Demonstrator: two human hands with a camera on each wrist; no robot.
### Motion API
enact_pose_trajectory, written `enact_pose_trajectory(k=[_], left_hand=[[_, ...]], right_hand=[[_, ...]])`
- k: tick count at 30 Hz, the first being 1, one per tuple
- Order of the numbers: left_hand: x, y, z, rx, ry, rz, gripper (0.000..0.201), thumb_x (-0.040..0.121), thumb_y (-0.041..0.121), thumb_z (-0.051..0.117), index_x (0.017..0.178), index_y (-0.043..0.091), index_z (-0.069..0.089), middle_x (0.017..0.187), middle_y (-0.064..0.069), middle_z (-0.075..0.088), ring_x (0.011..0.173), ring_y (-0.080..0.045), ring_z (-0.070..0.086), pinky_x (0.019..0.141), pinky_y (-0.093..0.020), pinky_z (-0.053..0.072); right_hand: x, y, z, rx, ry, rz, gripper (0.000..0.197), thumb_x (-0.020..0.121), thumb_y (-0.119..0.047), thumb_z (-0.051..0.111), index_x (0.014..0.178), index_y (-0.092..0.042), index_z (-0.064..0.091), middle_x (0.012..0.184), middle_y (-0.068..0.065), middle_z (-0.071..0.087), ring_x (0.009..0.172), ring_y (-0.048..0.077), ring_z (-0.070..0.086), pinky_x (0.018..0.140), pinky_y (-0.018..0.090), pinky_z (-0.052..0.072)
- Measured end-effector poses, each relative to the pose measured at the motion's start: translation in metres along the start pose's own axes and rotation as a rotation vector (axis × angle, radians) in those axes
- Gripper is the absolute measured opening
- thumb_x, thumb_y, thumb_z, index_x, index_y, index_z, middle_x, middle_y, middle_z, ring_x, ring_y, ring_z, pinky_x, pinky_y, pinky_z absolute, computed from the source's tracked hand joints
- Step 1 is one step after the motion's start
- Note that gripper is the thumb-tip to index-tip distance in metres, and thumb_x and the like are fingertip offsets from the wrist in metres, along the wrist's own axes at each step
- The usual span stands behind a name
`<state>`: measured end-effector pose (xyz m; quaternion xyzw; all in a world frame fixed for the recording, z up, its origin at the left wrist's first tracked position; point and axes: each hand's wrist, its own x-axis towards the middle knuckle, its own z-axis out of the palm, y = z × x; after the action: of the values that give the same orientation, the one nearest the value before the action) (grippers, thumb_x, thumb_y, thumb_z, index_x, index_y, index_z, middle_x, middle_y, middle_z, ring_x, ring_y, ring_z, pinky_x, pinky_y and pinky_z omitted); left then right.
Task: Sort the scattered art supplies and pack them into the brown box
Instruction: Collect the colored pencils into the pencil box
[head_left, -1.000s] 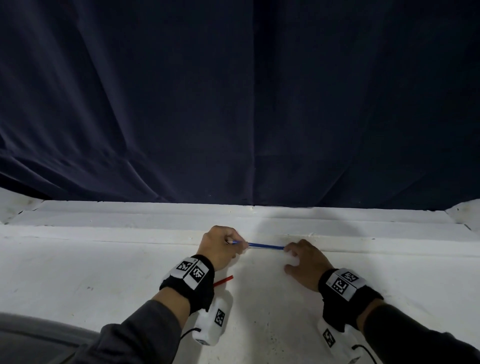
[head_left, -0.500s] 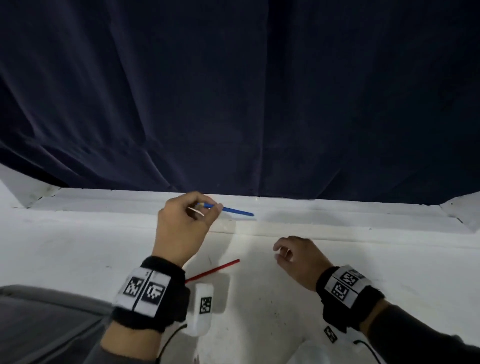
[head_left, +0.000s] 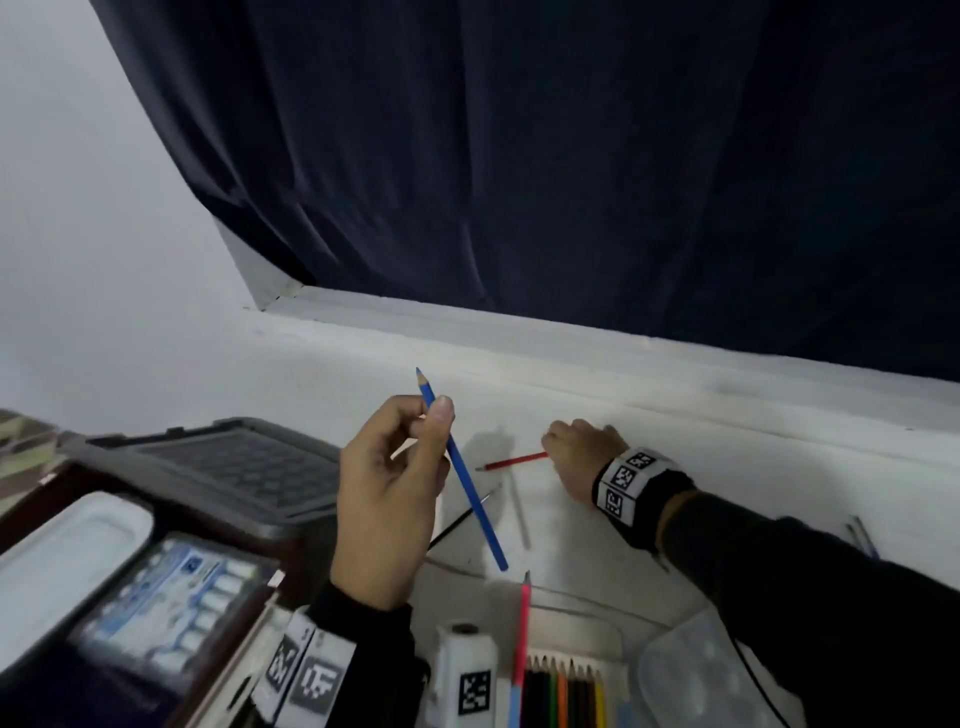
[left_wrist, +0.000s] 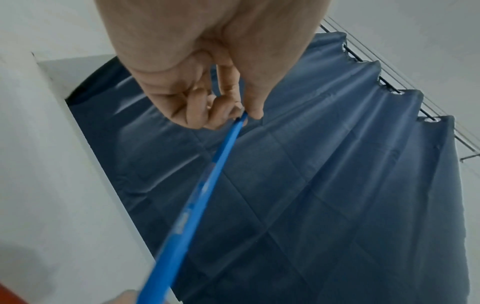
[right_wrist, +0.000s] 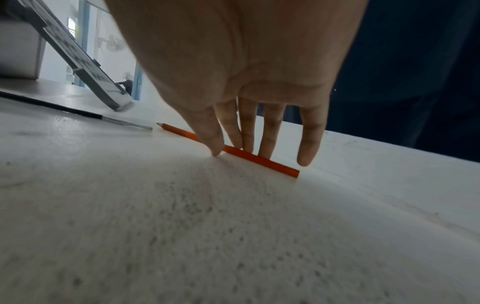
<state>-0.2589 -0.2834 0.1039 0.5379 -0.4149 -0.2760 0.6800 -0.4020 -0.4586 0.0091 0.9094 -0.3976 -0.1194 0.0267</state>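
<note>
My left hand is raised above the white table and pinches a blue pencil between thumb and fingers, tip pointing up and away. The left wrist view shows the same blue pencil running down from my left hand. My right hand is down on a red pencil that lies flat on the table. In the right wrist view my right hand has its thumb on the near side of the red pencil and its fingers on the far side. The open brown box stands at the left.
The box holds a white palette and a paint set, and its dark lid leans back. A black brush, a grey stick, a pink pencil, a tray of coloured pencils and a clear palette lie near me.
The left hand has lifted the blue pencil and swung it upright, toward the box side. The right hand has moved onto the red pencil. The head view has turned left and down.
</note>
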Motion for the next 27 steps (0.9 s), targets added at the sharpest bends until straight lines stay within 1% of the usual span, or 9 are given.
enact_pose_trajectory(k=[4, 7, 10, 12, 15, 19, 21, 24, 27], left_hand=[[-0.017, 0.003, -0.007, 0.022, -0.005, 0.030, 0.028, 0.096, 0.027, 0.058, 0.087, 0.001, 0.060, 0.073, -0.024, 0.033, 0.061, -0.033, 0.027, 0.053, -0.033, 0.028], [-0.027, 0.005, -0.007, 0.033, -0.059, 0.030, 0.026, 0.096, 0.027, 0.057, 0.087, 0.003, 0.061, 0.072, -0.024, 0.034, 0.060, -0.038, 0.027, 0.053, -0.034, 0.028], [-0.036, 0.004, -0.002, 0.032, -0.098, 0.030, 0.025, 0.097, 0.025, 0.056, 0.087, 0.003, 0.062, 0.065, -0.015, 0.042, 0.055, -0.024, 0.038, 0.052, -0.025, 0.037], [-0.043, -0.002, 0.005, 0.051, -0.168, 0.006, 0.025, 0.098, 0.025, 0.056, 0.086, 0.004, 0.063, 0.062, -0.007, 0.046, 0.056, -0.019, 0.042, 0.055, -0.032, 0.039], [-0.052, -0.023, 0.017, 0.152, -0.359, -0.055, 0.028, 0.096, 0.033, 0.057, 0.081, 0.010, 0.065, 0.061, -0.001, 0.054, 0.056, -0.021, 0.042, 0.057, -0.036, 0.035], [-0.057, -0.049, 0.031, 0.339, -0.541, -0.058, 0.033, 0.100, 0.028, 0.056, 0.077, 0.006, 0.063, 0.066, -0.004, 0.063, 0.059, -0.004, 0.052, 0.064, -0.023, 0.039], [-0.056, -0.057, 0.036, 0.429, -0.580, -0.054, 0.034, 0.101, 0.026, 0.056, 0.072, 0.009, 0.062, 0.070, -0.005, 0.067, 0.070, -0.004, 0.062, 0.067, -0.020, 0.044], [-0.052, -0.070, 0.043, 0.543, -0.645, -0.072, 0.036, 0.100, 0.031, 0.057, 0.064, 0.027, 0.057, 0.072, 0.000, 0.070, 0.073, -0.010, 0.064, 0.069, -0.023, 0.048], [-0.048, -0.076, 0.048, 0.645, -0.693, -0.058, 0.032, 0.099, 0.031, 0.059, 0.071, 0.015, 0.061, 0.070, 0.002, 0.071, 0.058, -0.003, 0.057, 0.059, -0.019, 0.042]], right_hand=[[-0.015, -0.004, -0.009, -0.076, 0.002, 0.036, 0.027, 0.091, -0.004, 0.047, 0.112, -0.010, 0.063, 0.119, 0.008, 0.057, 0.110, 0.030, 0.058, 0.091, 0.038, 0.044], [-0.037, -0.003, -0.008, -0.090, 0.010, 0.057, 0.026, 0.090, -0.004, 0.049, 0.111, -0.010, 0.063, 0.118, 0.008, 0.055, 0.116, 0.029, 0.049, 0.088, 0.035, 0.044], [-0.065, -0.002, -0.016, 0.065, 0.058, 0.114, 0.026, 0.090, -0.004, 0.046, 0.111, -0.008, 0.060, 0.118, 0.009, 0.053, 0.115, 0.028, 0.048, 0.088, 0.037, 0.048], [-0.089, -0.002, -0.022, 0.296, 0.163, 0.189, 0.017, 0.094, -0.009, 0.045, 0.108, -0.011, 0.054, 0.110, 0.010, 0.057, 0.104, 0.028, 0.056, 0.084, 0.038, 0.049], [-0.132, -0.007, -0.020, 0.882, 0.337, 0.309, 0.010, 0.096, -0.015, 0.050, 0.106, -0.017, 0.048, 0.089, 0.006, 0.066, 0.076, 0.023, 0.064, 0.067, 0.040, 0.056], [-0.180, -0.025, -0.004, 1.395, 0.263, 0.351, 0.016, 0.096, -0.003, 0.050, 0.106, -0.014, 0.044, 0.081, 0.014, 0.071, 0.059, 0.022, 0.063, 0.055, 0.034, 0.056], [-0.189, -0.034, 0.010, 1.422, 0.221, 0.347, 0.009, 0.099, -0.004, 0.047, 0.104, -0.010, 0.042, 0.079, 0.017, 0.071, 0.057, 0.026, 0.063, 0.055, 0.036, 0.055], [-0.191, -0.041, 0.030, 1.386, 0.204, 0.354, 0.006, 0.100, -0.009, 0.045, 0.100, -0.010, 0.040, 0.078, 0.019, 0.071, 0.056, 0.028, 0.064, 0.057, 0.044, 0.056], [-0.186, -0.044, 0.035, 1.292, 0.180, 0.371, 0.007, 0.100, -0.014, 0.048, 0.100, -0.013, 0.040, 0.081, 0.019, 0.070, 0.059, 0.030, 0.067, 0.059, 0.047, 0.059]])
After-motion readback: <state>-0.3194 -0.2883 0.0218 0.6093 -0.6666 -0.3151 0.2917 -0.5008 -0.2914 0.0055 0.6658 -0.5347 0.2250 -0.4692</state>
